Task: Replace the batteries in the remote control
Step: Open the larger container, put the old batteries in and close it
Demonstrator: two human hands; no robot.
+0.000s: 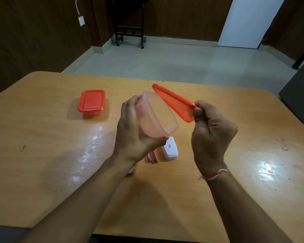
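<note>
My left hand (130, 134) grips a clear plastic container (156, 114), tilted with its open mouth toward the right; it looks empty. My right hand (212, 132) pinches the container's orange lid (172, 100) by its near edge, lifted off and held beside the rim. Below the container, on the wooden table (42, 155), lie two orange batteries (152, 156) side by side and a white remote control part (170, 149) with a small code label. A white piece (131, 171) shows partly from under my left wrist.
A second clear container with an orange lid (91, 102) stands closed on the table at the far left. Beyond the table's far edge is floor, with a black wheeled stand (130, 32) by the wall.
</note>
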